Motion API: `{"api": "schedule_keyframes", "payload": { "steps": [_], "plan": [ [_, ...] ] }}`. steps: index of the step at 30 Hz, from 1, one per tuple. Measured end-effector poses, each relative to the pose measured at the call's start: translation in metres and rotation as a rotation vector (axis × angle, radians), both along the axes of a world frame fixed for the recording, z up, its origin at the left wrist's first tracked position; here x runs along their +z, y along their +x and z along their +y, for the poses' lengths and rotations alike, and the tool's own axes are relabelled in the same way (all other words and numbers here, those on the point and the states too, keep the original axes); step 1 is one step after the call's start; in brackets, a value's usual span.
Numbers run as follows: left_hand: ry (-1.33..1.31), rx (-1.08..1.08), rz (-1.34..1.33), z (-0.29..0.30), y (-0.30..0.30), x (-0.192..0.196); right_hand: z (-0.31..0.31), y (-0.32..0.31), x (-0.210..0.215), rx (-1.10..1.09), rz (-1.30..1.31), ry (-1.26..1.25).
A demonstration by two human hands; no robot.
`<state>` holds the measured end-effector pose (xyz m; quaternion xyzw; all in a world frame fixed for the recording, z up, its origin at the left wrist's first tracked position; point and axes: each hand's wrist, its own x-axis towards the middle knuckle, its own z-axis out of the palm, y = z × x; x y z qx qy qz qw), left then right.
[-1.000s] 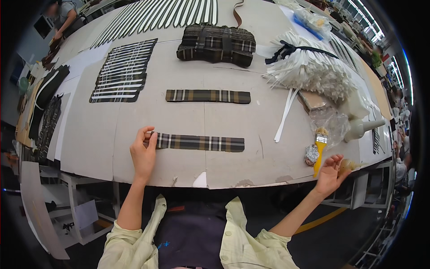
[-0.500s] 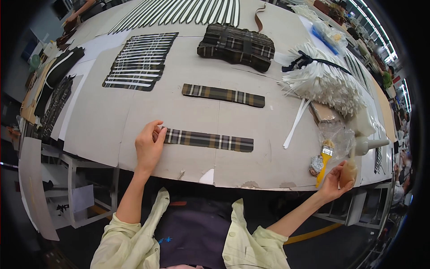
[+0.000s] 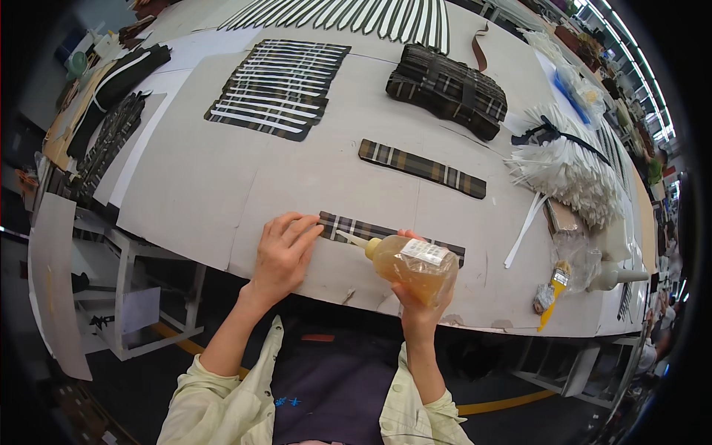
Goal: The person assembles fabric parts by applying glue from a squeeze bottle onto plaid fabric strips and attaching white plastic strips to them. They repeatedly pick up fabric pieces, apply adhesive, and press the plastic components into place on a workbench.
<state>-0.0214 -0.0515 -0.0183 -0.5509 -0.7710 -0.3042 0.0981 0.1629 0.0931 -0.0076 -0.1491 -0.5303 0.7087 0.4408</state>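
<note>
A plaid fabric strip [image 3: 348, 224] lies flat on the table close to me, its middle partly hidden behind the bottle. The fingertips of my left hand [image 3: 282, 256] are closed at the strip's left end, holding it against the table. My right hand [image 3: 423, 311] is wrapped round a clear squeeze bottle [image 3: 415, 268] of amber liquid. The bottle is tilted, its pale pointed nozzle toward the left part of the strip; whether the tip touches the cloth I cannot tell. Beyond it lies a second plaid strip [image 3: 423, 169].
Plaid strips with white bands [image 3: 278, 89] lie in a row at back left. A tied plaid bundle [image 3: 449, 89] stands at the back. At right are a sheaf of white strips [image 3: 571, 163], a yellow-handled brush [image 3: 554, 293] and a white bottle [image 3: 615, 277]. The table's front edge [image 3: 356, 304] runs before me.
My right hand has brought the bottle from the table's right edge over the near strip, nozzle pointing left. My left hand stays at the strip's left end. The whole view has shifted.
</note>
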Motion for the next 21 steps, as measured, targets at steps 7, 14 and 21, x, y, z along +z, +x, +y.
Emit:
{"api": "schedule_keyframes", "payload": {
  "steps": [7, 14, 21],
  "plan": [
    [-0.019, -0.011, -0.013, -0.002, -0.003, -0.005, -0.015, -0.012, 0.008, -0.072, -0.302, 0.392],
    [-0.001, -0.007, -0.029, -0.004, -0.003, -0.005, -0.026, -0.023, 0.000, -0.180, -0.260, 0.485],
    [0.011, -0.006, -0.035, -0.003, -0.004, -0.006, -0.033, -0.020, 0.002, -0.226, -0.233, 0.298]
  ]
}}
